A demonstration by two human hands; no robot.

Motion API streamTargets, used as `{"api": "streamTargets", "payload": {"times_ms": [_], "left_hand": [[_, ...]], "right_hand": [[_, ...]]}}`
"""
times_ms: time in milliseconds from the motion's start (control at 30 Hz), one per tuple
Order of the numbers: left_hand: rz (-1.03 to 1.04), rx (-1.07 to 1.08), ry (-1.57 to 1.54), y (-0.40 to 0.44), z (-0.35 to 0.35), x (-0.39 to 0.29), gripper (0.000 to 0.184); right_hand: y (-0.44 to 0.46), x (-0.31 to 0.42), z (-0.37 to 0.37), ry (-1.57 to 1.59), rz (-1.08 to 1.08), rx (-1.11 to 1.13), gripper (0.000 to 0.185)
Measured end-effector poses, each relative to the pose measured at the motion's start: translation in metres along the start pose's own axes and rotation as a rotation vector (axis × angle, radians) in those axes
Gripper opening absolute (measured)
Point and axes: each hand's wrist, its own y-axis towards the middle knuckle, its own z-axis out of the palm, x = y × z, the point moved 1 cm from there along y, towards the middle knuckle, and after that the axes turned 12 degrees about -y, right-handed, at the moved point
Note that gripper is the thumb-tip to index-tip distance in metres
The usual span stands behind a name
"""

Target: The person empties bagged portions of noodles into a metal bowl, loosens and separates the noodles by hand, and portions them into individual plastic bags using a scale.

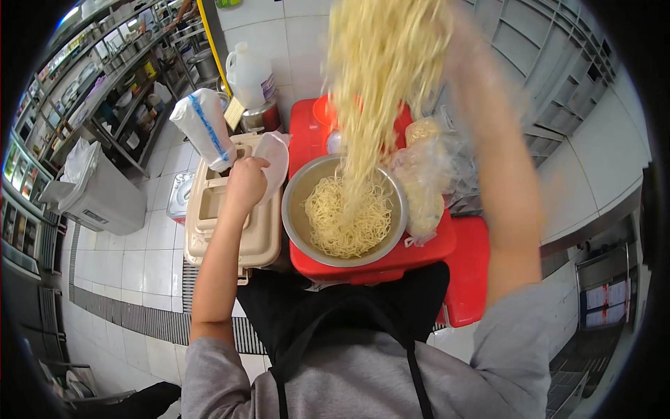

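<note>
Work centred over the metal bowl (296,208), right of the left hand (246,183); hold the translucent plastic (277,159), pinched there, well aside; lower the noodles (380,77), hanging gripped from the raised, blurred right hand (466,52), gently.

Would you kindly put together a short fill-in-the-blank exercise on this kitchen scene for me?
1. The right hand holds up a bundle of ____.
2. The metal bowl stands on a surface coloured ____.
3. The left hand is over the beige bin, on the bowl's ____ side.
4. The stripe along the white package is ____.

Missing words: noodles; red; left; blue.
</note>
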Motion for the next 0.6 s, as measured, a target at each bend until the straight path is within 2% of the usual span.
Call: {"api": "streamTargets", "payload": {"times_ms": [67, 167, 233, 300, 367, 433, 500, 600], "left_hand": [[-0.016, 0.016, 0.039, 0.000, 0.002, -0.001, 0.029], [0.002, -0.014, 0.110, -0.005, -0.002, -0.025, 0.033], [0.041, -0.027, 0.132, -0.007, 0.000, -0.032, 0.037], [0.105, -0.032, 0.075, -0.007, 0.007, -0.029, 0.039], [0.122, -0.035, 0.045, -0.004, 0.019, -0.024, 0.039], [0.100, -0.025, 0.117, -0.001, 0.028, -0.029, 0.042], [0.070, 0.006, 0.152, 0.000, 0.037, -0.038, 0.046], [0.022, 0.090, 0.149, 0.004, 0.042, -0.047, 0.055]], "right_hand": [[-0.017, -0.043, 0.045, 0.105, 0.033, 0.141, 0.043], [-0.058, -0.113, 0.138, 0.616, 0.014, 0.283, 0.044], [-0.081, -0.140, 0.190, 0.744, 0.023, 0.232, 0.045], [-0.112, -0.124, 0.211, 0.057, 0.077, 0.027, 0.052], [-0.131, -0.094, 0.235, -0.549, 0.207, -0.082, 0.060], [-0.132, -0.091, 0.241, -0.760, 0.279, -0.096, 0.062], [-0.130, -0.118, 0.241, -0.609, 0.298, -0.052, 0.060], [-0.124, -0.148, 0.224, 0.013, 0.289, -0.037, 0.050]]}}
